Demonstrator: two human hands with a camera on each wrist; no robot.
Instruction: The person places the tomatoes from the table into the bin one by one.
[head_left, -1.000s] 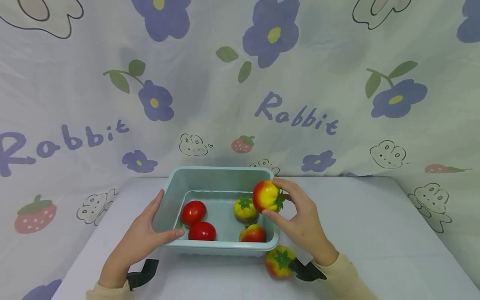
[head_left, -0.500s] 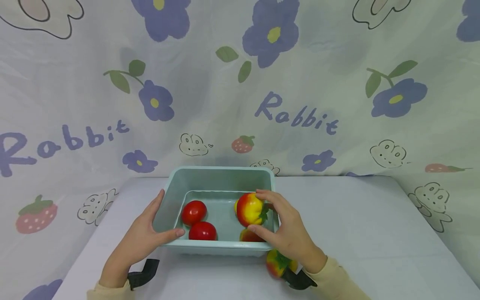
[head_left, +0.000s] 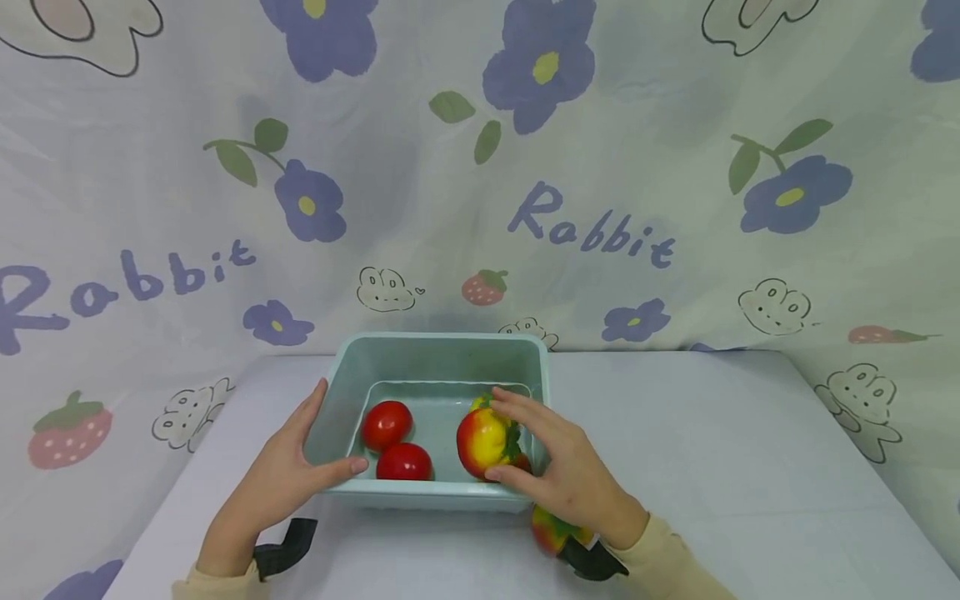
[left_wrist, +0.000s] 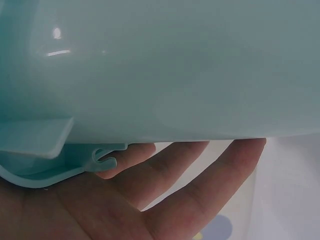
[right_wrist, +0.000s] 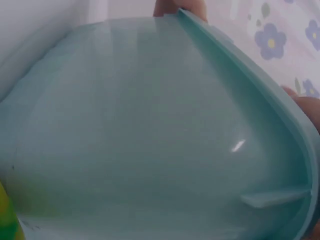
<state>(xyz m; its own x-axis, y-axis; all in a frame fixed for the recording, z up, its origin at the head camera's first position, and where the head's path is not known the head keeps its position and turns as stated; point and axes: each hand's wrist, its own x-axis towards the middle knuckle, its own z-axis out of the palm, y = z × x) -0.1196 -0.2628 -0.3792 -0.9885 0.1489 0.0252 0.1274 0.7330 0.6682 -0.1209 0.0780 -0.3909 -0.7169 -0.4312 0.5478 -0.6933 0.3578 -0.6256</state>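
Note:
A pale blue-green plastic bin (head_left: 442, 496) stands on the table. My left hand (head_left: 273, 479) holds its front left corner, thumb over the rim, fingers against the outer wall (left_wrist: 190, 70). Inside the bin, my right hand (head_left: 577, 471) grips a red-and-yellow tomato (head_left: 480, 442) with a green calyx between thumb and fingers. Two red tomatoes (head_left: 387, 425) lie at the bin's left. Behind the held tomato a yellow one (head_left: 481, 402) is mostly hidden, and another is almost covered by it and the hand. The right wrist view shows mainly the bin's outer wall (right_wrist: 150, 125).
One more red-and-yellow tomato (head_left: 550, 529) lies on the white table (head_left: 735, 467) outside the bin's front right corner, partly covered by the right wrist and its black strap (head_left: 594, 560). A printed cloth (head_left: 420, 208) hangs behind the table.
My right hand has moved left and down from the bin's right rim, bringing the red-and-yellow tomato lower into the bin. The left hand and bin have stayed in place.

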